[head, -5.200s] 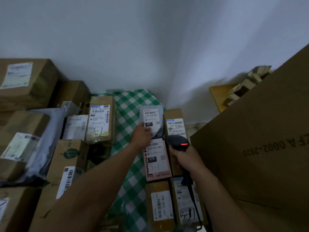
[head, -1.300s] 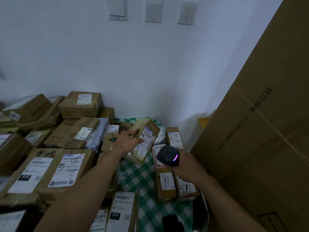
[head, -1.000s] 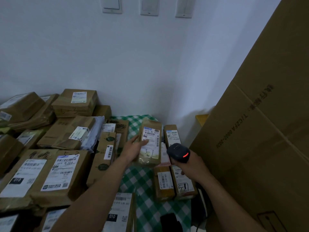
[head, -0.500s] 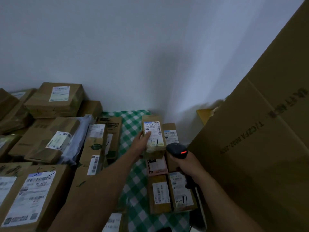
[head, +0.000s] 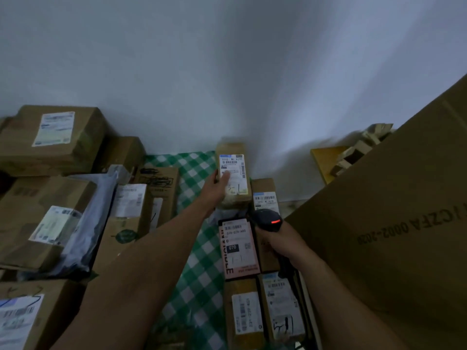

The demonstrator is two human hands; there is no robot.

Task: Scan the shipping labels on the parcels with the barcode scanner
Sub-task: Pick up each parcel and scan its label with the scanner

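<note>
L hand (head: pixel 217 189) grips tan parcel (head: pixel 239 199) by its 9 o'clock edge, thumb on its label (head: pixel 236 166); parcel lies at 12 o'clock end of the row on checked cloth (head: pixel 199 261). R hand (head: pixel 280 245), at parcel's 5 o'clock, is wrapped round scanner (head: pixel 268 219), red light lit; pink-label parcel (head: pixel 240 251) at its 9 o'clock.

A green-and-white checked cloth (head: pixel 199 261) runs up to a white wall; what lies beneath it cannot be told. Down its right side, parcels lie in a row, labels up. A tall brown parcel (head: pixel 233 198) sits nearest the wall, though whether it touches the cloth itself is unclear. A small brown box (head: pixel 265 190) lies just beside it, then a pink-labelled parcel (head: pixel 238 248), then two brown boxes (head: pixel 243 317) side by side. On the left, cartons crowd the cloth's edge, among them a box with a green leaf mark (head: pixel 126 233) and a black-printed box (head: pixel 161 183).
</note>
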